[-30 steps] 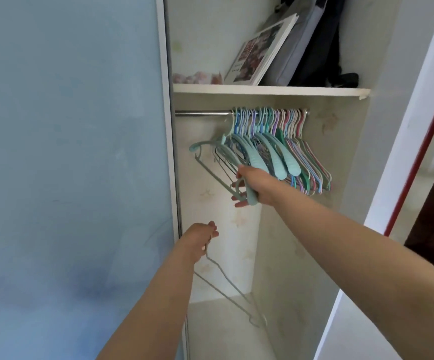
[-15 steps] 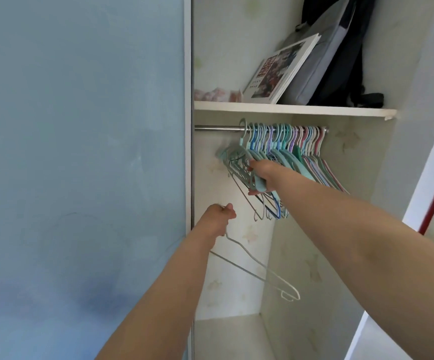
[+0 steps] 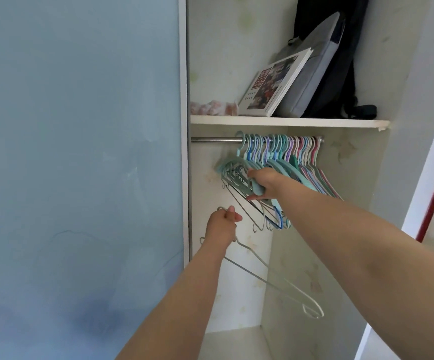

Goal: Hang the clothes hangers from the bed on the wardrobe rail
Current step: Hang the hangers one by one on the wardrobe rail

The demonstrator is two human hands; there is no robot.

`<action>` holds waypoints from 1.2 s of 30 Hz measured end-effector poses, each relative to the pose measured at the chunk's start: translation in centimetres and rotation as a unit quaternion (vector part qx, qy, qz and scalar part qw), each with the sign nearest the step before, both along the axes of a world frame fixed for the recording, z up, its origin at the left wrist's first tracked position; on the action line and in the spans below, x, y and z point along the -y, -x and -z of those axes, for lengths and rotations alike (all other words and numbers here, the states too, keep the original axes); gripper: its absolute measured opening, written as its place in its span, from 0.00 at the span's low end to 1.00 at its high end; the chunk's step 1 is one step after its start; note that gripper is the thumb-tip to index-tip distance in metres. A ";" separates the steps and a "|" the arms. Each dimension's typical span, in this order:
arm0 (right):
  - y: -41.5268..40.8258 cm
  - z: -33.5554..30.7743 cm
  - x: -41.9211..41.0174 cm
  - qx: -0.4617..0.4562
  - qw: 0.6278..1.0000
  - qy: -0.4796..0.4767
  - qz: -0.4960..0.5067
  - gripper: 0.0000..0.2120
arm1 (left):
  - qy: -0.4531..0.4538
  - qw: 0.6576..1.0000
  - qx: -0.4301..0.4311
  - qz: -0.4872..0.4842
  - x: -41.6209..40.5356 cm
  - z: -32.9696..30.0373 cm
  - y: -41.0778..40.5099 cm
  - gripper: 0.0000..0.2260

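A metal wardrobe rail (image 3: 213,139) runs under the shelf, crowded on its right half with several pastel plastic hangers (image 3: 283,152). My right hand (image 3: 263,183) grips a bundle of teal and wire hangers (image 3: 236,175) just below the rail, their hooks pointing down and left. Lower and to the left, my left hand (image 3: 222,226) holds a single white wire hanger (image 3: 275,278) by its neck; its body slants down to the right inside the wardrobe.
A pale blue sliding door (image 3: 80,165) covers the left side, its frame edge (image 3: 183,126) beside my left hand. The shelf (image 3: 288,122) above carries a book (image 3: 273,84), a grey bag (image 3: 314,74) and a black backpack (image 3: 340,61). The wardrobe floor (image 3: 236,344) lies below.
My right hand turned its bundle so the hangers point down-left and lifted it closer to the rail. My left hand rose with the wire hanger. The view shifted left.
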State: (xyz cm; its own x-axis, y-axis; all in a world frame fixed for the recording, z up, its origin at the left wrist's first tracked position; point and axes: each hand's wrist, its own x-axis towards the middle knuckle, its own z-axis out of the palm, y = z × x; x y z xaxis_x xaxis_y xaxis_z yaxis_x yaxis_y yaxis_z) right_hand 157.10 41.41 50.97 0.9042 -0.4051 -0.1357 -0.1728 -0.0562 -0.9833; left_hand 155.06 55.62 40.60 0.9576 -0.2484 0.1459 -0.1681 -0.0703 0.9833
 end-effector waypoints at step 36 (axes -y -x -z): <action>14.0 7.0 -1.2 0.139 0.952 0.271 0.041 0.14 | -0.038 0.998 -0.020 0.053 -0.4 -4.3 -1.0 0.19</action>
State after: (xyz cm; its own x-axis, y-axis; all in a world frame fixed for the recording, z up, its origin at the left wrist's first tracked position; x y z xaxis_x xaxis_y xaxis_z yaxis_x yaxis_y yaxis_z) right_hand 143.10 42.59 43.97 0.8373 -0.4178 0.3527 0.0645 -0.5652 -0.8225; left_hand 156.08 56.04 44.89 0.9299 -0.3577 0.0855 -0.1397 -0.1285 0.9818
